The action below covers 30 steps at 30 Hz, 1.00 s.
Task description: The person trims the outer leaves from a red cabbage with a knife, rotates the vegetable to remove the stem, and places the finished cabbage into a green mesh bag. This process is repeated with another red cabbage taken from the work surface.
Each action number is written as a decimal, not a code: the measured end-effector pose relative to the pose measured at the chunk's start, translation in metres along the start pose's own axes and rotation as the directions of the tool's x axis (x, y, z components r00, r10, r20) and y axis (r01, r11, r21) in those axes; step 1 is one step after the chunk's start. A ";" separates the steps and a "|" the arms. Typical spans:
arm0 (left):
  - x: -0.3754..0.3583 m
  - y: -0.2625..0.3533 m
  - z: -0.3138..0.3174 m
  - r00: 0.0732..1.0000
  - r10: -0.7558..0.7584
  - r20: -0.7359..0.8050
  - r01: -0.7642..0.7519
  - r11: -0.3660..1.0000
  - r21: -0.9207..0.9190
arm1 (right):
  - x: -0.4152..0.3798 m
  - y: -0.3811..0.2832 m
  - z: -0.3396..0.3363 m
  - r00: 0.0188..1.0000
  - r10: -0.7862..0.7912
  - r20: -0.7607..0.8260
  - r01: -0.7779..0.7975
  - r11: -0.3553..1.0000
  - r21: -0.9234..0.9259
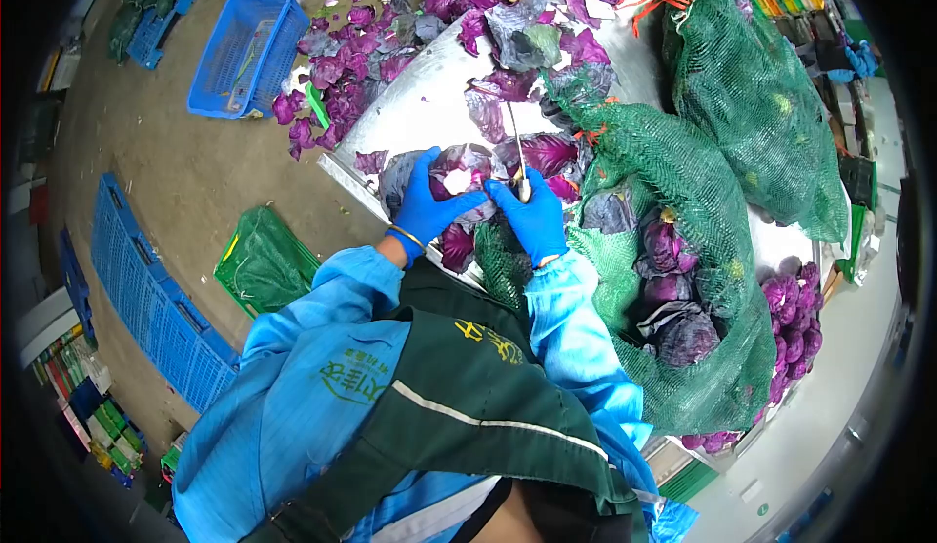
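On the pale, smooth table (402,114) sits a round, leafy purple cabbage (471,160); the left hand (427,208) clasps its side, thumb outstretched, the right hand (533,221), close beside, grips a slim knife (525,191).

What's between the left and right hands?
Head view: a purple cabbage, its pale cut stem showing, lies between the left hand and the right hand, which holds a knife.

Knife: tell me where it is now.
In the head view, above centre, the knife is in the right hand, just right of the cabbage that the left hand holds.
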<state>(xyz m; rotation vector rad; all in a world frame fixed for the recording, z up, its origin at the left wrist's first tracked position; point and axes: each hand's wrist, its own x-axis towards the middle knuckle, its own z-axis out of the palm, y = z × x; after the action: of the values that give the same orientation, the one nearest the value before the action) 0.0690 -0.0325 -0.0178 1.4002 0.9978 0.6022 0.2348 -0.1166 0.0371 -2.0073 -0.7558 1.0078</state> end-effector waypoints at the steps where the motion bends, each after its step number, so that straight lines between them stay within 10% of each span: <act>1: -0.002 -0.005 0.003 1.000 0.000 -0.004 0.000 1.000 -0.001 | 0.004 0.002 0.002 0.999 -0.039 -0.026 0.038 0.999 -0.034; 11: 0.004 0.006 0.009 0.992 0.106 0.065 -0.105 0.994 -0.012 | 0.017 0.045 0.006 0.965 -0.150 -0.216 0.133 0.987 -0.093; 17: 0.028 0.029 -0.010 0.851 0.420 0.316 -0.489 0.853 0.182 | 0.018 0.058 -0.004 0.957 0.286 0.047 -0.277 0.855 0.438; 19: 0.035 0.030 -0.012 0.885 0.321 0.338 -0.407 0.886 0.224 | 0.020 0.072 -0.002 0.975 0.209 -0.072 -0.192 0.963 0.192; 21: 0.037 0.019 -0.009 0.906 0.301 0.299 -0.353 0.926 0.136 | 0.009 0.049 -0.007 0.858 -0.484 -0.172 0.469 0.875 -0.122; 30: 0.036 0.003 0.006 0.971 0.205 0.123 -0.217 0.972 0.091 | 0.021 -0.010 -0.030 0.841 -0.420 0.342 0.541 0.680 -0.495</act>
<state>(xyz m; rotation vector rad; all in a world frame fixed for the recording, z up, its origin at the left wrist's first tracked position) 0.0923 -0.0044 -0.0230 1.6289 0.8053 0.6270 0.2689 -0.1052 0.0492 -2.0074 -1.7861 0.7049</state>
